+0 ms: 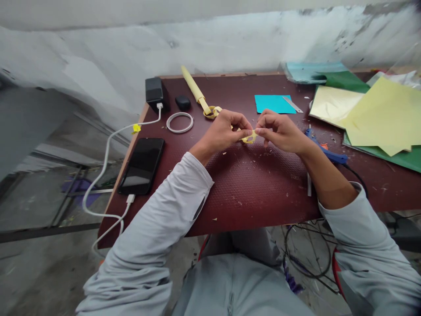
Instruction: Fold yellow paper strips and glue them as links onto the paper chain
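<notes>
My left hand and my right hand meet over the middle of the dark red table. Together they pinch a small curled yellow paper strip between their fingertips, just above the tabletop. Behind my left hand lies a rolled yellow paper tube with yellow paper loops at its near end. Paper scraps are scattered on the table around my hands.
A black phone on a white cable lies at the left edge, with a black charger block, a small black object and a coiled white cable behind. A blue glue gun, teal paper, a metal ruler and yellow sheets over green sheets fill the right.
</notes>
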`<state>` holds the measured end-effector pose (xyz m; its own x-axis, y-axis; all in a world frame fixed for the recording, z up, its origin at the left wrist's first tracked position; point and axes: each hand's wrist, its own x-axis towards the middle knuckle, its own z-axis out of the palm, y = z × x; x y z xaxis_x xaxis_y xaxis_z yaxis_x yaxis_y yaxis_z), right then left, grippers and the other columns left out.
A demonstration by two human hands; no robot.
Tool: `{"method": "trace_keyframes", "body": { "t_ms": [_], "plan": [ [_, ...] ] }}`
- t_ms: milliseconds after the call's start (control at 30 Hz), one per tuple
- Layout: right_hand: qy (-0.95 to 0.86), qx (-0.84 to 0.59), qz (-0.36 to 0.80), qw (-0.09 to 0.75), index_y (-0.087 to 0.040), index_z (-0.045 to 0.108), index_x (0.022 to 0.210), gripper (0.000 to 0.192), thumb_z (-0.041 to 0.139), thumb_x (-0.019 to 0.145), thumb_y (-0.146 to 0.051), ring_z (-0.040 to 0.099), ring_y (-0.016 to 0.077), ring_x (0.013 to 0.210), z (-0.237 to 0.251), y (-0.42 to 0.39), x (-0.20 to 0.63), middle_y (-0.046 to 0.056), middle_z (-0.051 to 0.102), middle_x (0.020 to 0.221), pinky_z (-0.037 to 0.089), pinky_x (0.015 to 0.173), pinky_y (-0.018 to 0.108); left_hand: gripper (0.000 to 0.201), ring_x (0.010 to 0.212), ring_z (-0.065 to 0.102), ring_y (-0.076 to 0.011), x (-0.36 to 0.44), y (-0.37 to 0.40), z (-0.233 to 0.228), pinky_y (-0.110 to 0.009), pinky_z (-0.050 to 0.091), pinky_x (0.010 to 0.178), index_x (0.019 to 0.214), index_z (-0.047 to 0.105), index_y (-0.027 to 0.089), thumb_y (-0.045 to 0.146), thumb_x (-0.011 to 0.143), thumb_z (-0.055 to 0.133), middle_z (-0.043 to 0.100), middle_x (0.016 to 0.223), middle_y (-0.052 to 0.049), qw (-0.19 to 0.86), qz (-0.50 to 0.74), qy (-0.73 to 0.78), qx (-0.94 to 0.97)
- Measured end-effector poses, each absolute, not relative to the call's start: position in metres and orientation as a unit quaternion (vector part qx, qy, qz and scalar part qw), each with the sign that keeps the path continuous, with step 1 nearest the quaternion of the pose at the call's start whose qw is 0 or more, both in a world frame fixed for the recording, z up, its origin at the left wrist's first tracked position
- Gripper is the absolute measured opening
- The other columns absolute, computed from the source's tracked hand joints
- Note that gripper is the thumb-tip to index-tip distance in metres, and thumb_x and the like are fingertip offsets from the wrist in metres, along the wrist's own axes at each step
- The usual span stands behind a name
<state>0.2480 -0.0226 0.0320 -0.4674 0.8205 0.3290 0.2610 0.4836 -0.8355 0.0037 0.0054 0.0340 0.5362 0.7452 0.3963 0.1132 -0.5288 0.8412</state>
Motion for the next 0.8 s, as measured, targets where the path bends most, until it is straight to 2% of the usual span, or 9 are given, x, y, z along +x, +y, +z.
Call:
{"method": "trace_keyframes", "body": {
  "t_ms": [200, 400, 500, 667, 800],
  "plan": [
    [-0.790, -0.358, 0.317, 0.385, -0.024, 0.073, 0.093, 0.033, 0.080, 0.100, -0.056, 0.056, 0.0151, 0.077, 0.037, -0.024, 0.252, 0.005, 0.059, 0.104, 0.058, 0.058, 0.029, 0.029, 0.061, 0.050, -0.0082, 0.006, 0.006, 0.031, -0.025, 0.038, 0.057, 0.098, 0.074, 0.018, 0.035, 0.086, 0.094, 0.077, 0.084, -0.002, 0.426, 0.414, 0.279, 0.755],
    [-0.808, -0.378, 0.240, 0.383, -0.028, 0.078, 0.102, 0.028, 0.078, 0.101, -0.056, 0.059, 0.0237, 0.094, 0.045, -0.030, 0.248, 0.009, 0.060, 0.107, 0.060, 0.071, 0.038, 0.032, 0.076, 0.062, -0.0159, 0.009, 0.005, 0.031, -0.031, 0.050, 0.069, 0.096, 0.065, 0.022, 0.030, 0.085, 0.094, 0.074, 0.088, -0.002, 0.372, 0.441, 0.282, 0.767],
    [-0.807, -0.381, 0.234, 0.386, -0.028, 0.078, 0.101, 0.032, 0.080, 0.098, -0.059, 0.059, 0.0233, 0.092, 0.047, -0.031, 0.247, 0.009, 0.060, 0.106, 0.060, 0.072, 0.038, 0.035, 0.081, 0.063, -0.0190, 0.009, 0.004, 0.030, -0.034, 0.052, 0.072, 0.094, 0.062, 0.023, 0.034, 0.086, 0.095, 0.072, 0.089, -0.003, 0.342, 0.441, 0.285, 0.779],
    [-0.810, -0.377, 0.243, 0.379, -0.028, 0.079, 0.105, 0.033, 0.086, 0.093, -0.058, 0.057, 0.0222, 0.089, 0.044, -0.029, 0.249, 0.009, 0.060, 0.108, 0.059, 0.069, 0.037, 0.045, 0.078, 0.062, -0.0182, 0.009, 0.004, 0.028, -0.033, 0.047, 0.068, 0.097, 0.057, 0.025, 0.045, 0.087, 0.096, 0.070, 0.092, -0.003, 0.344, 0.435, 0.287, 0.781],
    [-0.823, -0.366, 0.230, 0.368, -0.028, 0.079, 0.106, 0.032, 0.086, 0.094, -0.056, 0.056, 0.0201, 0.086, 0.040, -0.026, 0.250, 0.008, 0.057, 0.109, 0.057, 0.068, 0.036, 0.045, 0.082, 0.064, -0.0197, 0.009, 0.004, 0.026, -0.033, 0.047, 0.068, 0.099, 0.056, 0.025, 0.045, 0.087, 0.095, 0.068, 0.096, -0.004, 0.349, 0.430, 0.289, 0.781]
  ]
}}
